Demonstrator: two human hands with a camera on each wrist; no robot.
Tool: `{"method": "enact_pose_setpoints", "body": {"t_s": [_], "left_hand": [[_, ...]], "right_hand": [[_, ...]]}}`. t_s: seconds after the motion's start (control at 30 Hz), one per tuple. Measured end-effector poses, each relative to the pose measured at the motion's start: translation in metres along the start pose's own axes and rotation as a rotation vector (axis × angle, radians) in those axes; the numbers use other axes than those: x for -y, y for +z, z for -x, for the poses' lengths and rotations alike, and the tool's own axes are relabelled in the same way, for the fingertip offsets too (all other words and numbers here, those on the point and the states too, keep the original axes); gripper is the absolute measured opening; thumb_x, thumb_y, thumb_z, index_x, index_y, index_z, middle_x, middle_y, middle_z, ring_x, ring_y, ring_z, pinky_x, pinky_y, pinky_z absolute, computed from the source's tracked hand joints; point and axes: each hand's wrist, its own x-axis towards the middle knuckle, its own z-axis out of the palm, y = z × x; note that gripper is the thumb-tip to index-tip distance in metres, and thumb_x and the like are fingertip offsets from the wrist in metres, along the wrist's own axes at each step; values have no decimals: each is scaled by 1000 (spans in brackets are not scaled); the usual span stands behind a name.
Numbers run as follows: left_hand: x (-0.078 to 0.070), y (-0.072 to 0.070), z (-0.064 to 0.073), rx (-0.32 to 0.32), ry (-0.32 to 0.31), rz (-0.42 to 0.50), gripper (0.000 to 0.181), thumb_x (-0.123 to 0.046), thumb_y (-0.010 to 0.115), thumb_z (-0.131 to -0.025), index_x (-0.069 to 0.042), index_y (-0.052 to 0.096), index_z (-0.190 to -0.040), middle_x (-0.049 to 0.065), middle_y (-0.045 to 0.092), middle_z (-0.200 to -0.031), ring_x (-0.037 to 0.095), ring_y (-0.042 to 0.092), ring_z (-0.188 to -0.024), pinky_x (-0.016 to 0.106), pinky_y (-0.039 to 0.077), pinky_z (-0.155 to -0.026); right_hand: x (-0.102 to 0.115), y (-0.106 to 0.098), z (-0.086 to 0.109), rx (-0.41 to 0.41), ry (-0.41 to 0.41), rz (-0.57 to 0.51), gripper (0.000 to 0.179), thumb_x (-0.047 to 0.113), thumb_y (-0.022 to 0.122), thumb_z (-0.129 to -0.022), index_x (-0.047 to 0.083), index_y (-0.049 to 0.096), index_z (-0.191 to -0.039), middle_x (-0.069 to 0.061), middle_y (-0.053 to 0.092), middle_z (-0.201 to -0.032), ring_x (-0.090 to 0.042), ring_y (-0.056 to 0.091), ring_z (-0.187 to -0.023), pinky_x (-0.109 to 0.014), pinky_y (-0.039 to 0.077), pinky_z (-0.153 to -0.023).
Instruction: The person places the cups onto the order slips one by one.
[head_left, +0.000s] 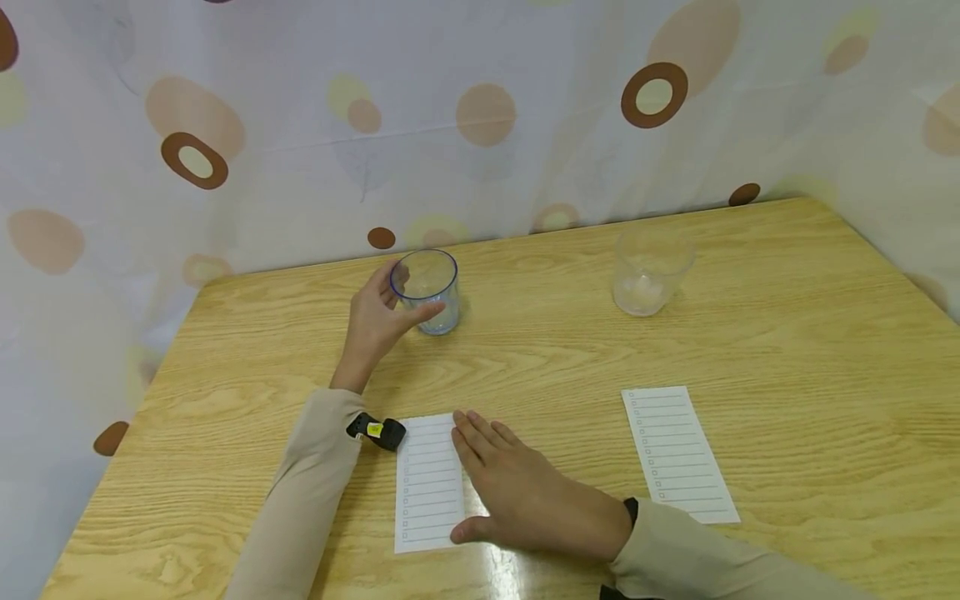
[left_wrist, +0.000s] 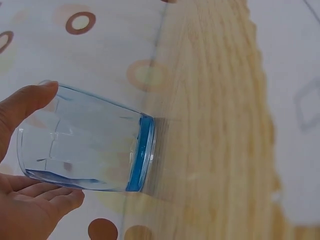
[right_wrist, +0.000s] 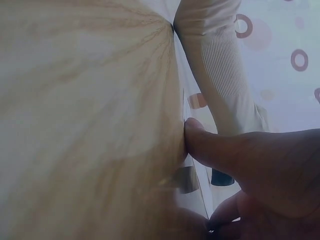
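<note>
A clear drinking glass with a blue rim [head_left: 442, 304] stands upright toward the back of the table. My left hand [head_left: 378, 321] holds it from the left, thumb on the near side and fingers round the far side. In the left wrist view, the thumb and fingers of that hand lie on opposite sides of the glass [left_wrist: 95, 140], whose base is blue. My right hand [head_left: 521, 492] rests with fairly straight fingers at the right edge of a lined checklist sheet [head_left: 430, 492]. In the right wrist view, its thumb [right_wrist: 200, 142] touches the sheet's edge.
A second clear glass [head_left: 652, 279], without a blue rim, stands at the back right. Another lined checklist sheet [head_left: 682, 450] lies right of my right hand, partly under the sleeve's edge. A curtain with brown dots [head_left: 487, 117] hangs behind the wooden table [head_left: 540, 350].
</note>
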Motion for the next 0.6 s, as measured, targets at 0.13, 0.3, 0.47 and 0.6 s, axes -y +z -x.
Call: {"method": "enact_pose_setpoints", "body": {"t_s": [0.13,0.3,0.47,0.6], "left_hand": [[3,0,0,19,-5,33,94,-21,83,-77,-1,28,-150,16,36,-151,27,34,-139,31,32,-112],[4,1,-1,9,-3,70,91,-21,83,-77,-1,31,-149,18,39,-149,27,37,-138,30,32,-111],[4,1,-3,-7,12,83,88,-20,84,-76,0,35,-147,19,43,-146,26,41,-136,30,34,-110],[4,1,-2,-21,21,76,87,-20,84,-76,1,37,-146,20,44,-145,27,43,-134,31,36,-109]], "right_hand": [[1,0,-1,-7,9,-1,99,63,58,-85,-7,27,-148,-21,14,-158,-32,13,-146,-45,21,-116],[3,0,-2,-17,19,14,100,63,59,-83,-7,28,-148,-21,16,-158,-32,15,-146,-45,22,-116],[3,0,-3,-15,27,16,100,63,60,-83,-6,29,-148,-20,16,-158,-31,15,-146,-44,22,-116],[4,0,-3,-6,25,16,100,64,59,-83,-6,28,-148,-20,15,-158,-31,14,-146,-44,22,-116]]}}
